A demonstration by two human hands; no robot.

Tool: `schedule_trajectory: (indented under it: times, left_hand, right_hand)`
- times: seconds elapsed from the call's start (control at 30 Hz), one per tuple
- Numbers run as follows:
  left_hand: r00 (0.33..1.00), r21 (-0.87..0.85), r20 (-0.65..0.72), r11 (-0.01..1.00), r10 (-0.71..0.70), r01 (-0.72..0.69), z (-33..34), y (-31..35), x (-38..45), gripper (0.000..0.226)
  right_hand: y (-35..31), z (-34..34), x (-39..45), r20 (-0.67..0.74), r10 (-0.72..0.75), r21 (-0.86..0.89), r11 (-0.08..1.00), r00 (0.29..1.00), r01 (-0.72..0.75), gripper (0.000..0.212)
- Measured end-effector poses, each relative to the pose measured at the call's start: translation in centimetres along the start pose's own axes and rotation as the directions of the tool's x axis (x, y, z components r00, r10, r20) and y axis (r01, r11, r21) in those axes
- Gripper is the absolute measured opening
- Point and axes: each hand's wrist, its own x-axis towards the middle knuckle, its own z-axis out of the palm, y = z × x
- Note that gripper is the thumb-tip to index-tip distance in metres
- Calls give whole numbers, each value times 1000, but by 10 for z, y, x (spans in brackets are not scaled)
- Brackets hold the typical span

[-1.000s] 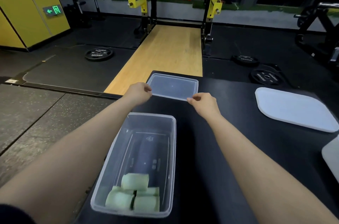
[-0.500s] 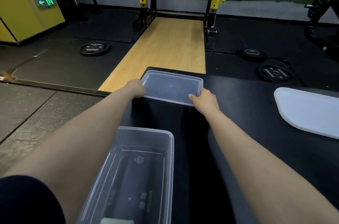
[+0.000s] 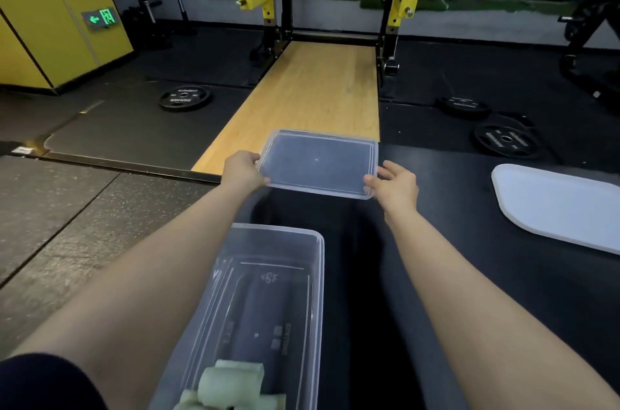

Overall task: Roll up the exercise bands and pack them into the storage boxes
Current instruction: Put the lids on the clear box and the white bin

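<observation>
The person holds a clear plastic lid (image 3: 318, 163) at the far end of the black table (image 3: 469, 275), the left hand (image 3: 243, 171) gripping its left short edge with the thumb curled under the near corner, the right hand (image 3: 396, 186) pinching its right short edge, fingers partly spread. The lid appears lifted just off the table, though that is hard to confirm. Nearer the camera stands the open clear storage box (image 3: 268, 309), with pale green rolled exercise bands (image 3: 228, 382) lying at its near end. The step in hand looks to be closing the box. To do it well, the lid should come back level, line up with the box rim on all four sides, then be pressed down corner by corner. A white tray (image 3: 553, 205) lies well apart to the right.
</observation>
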Motion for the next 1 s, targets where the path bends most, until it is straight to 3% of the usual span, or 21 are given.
schedule_trajectory:
  times: [0.07,0.13,0.27,0.4,0.47,0.53,0.6,0.67,0.73,0.83,0.9,1.0]
  left_hand:
    - [1000,-68,-9,998,6,-7,-10,0,-14,64]
    - [1000,-123,-20,992,13,-16,-18,1,-30,65]
    - [998,-148,-27,988,48,-52,-34,7,-62,60]
    - [992,-160,-74,980,105,-116,-52,20,-97,44]
    - [992,-370,-83,922,90,-115,-62,35,-117,40]
    - [999,-661,-8,749,50,-42,-74,51,-139,43]
    - [994,-824,95,564,61,45,-86,61,-158,52]
    - [984,-884,162,454,67,114,-100,63,-173,54]
    - [980,-877,198,454,37,160,-111,56,-182,46]
    - [978,-823,201,534,-48,196,-119,38,-192,32]
    - [976,-788,207,580,-68,208,-120,25,-198,10]
    - [969,-741,225,629,-97,235,-120,11,-218,8]
  right_hand:
    - [-6,-5,-7,38,72,158,984,997,-77,61]
    - [-15,-11,-19,122,119,245,958,985,-146,47]
    - [-36,-25,-52,150,77,369,921,986,-128,28]
    - [-60,-36,-93,65,-140,298,948,988,115,17]
    - [-71,-38,-119,31,-293,189,941,956,283,19]
    - [-78,-38,-145,28,-422,48,906,906,421,18]
    - [-80,-37,-168,43,-583,-149,799,811,582,19]
    - [-80,-36,-188,122,-769,-345,560,628,753,20]
    - [-77,-36,-204,232,-873,-460,291,429,839,26]
    - [-64,-42,-221,332,-891,-465,132,311,875,24]
    - [-54,-47,-232,449,-820,-395,173,354,902,19]
    - [-41,-52,-245,546,-576,-306,539,608,785,39]
